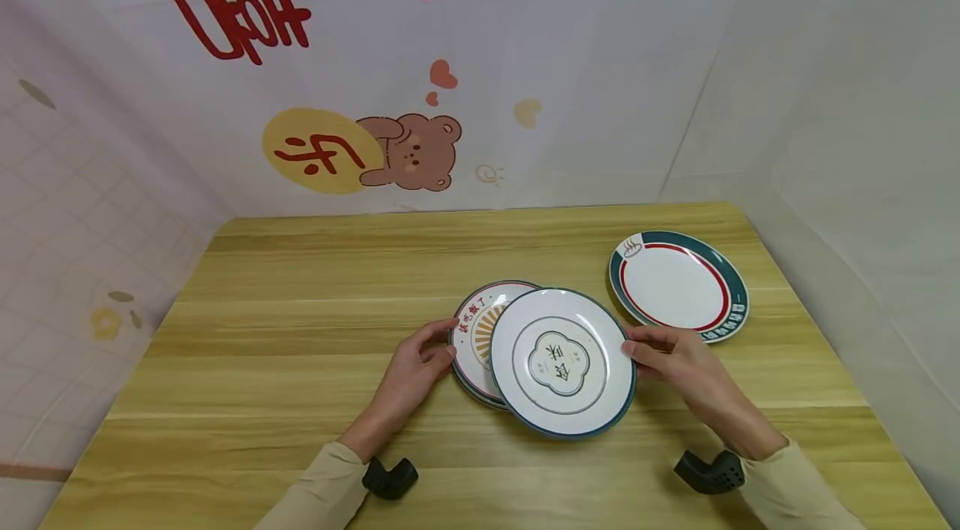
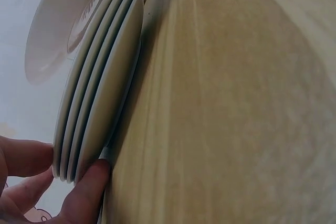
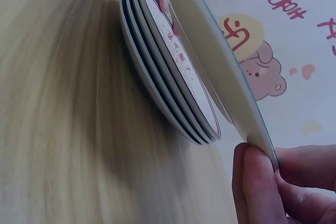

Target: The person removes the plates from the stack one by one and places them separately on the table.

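Note:
My right hand [image 1: 671,359] pinches the rim of a white plate [image 1: 562,363] with a blue edge and a flower-shaped emblem. In the head view this plate overlaps a stack of plates [image 1: 471,347]; the right wrist view shows it raised and tilted above them. Thumb and fingers of my left hand [image 1: 416,363] grip the stack's left rim. The top plate of the stack has red lettering and a yellow ray pattern, partly hidden in the head view. Stacked rims [image 2: 89,93] show edge-on in the left wrist view.
An oval plate [image 1: 675,288] with a dark green border and red ring lies at the back right of the wooden table [image 1: 300,330]. Behind the table hangs a white printed cloth [image 1: 585,38] with a bear. Black wrist pieces [image 1: 390,478] sit at both sleeves.

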### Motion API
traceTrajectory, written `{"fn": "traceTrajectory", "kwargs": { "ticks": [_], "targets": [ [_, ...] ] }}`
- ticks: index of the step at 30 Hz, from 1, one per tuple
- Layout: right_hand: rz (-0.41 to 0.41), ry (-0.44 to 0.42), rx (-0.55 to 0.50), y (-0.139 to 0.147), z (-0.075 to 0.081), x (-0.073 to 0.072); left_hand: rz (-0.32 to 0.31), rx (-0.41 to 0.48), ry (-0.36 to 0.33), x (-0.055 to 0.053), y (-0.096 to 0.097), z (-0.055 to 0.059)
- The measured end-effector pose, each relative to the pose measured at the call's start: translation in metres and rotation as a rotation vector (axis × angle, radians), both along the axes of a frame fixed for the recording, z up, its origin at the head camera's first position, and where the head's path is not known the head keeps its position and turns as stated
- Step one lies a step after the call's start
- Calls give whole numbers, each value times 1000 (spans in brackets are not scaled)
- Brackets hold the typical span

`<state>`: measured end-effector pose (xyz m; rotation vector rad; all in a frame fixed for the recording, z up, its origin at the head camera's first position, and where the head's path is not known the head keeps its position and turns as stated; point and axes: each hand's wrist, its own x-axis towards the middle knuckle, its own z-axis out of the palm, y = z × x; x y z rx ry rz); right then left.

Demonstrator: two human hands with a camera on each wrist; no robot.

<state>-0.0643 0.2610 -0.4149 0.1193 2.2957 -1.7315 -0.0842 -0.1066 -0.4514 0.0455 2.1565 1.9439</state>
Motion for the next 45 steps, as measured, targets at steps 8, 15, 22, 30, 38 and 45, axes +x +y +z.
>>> {"fn": "traceTrajectory", "kwargs": {
  "ticks": [8, 15, 22, 30, 38, 45],
  "targets": [
    [-24, -25, 32, 15, 3, 6, -1, -14, 21, 0, -1, -2],
    [-44, -26, 16, 28, 2, 12, 1, -36, 38, 0, -1, 0],
    [-53, -6, 22, 42, 2, 20, 11, -7, 14, 1, -1, 1],
    [-75, 11, 52, 57, 1, 27, 9, -4, 6, 2, 0, 2],
    [-100, -10, 95, 73, -2, 32, 7, 9, 6, 3, 1, 3],
    [-121, -39, 124, 84, -7, 35, 5, -4, 16, 3, 1, 3]
  ]
}}
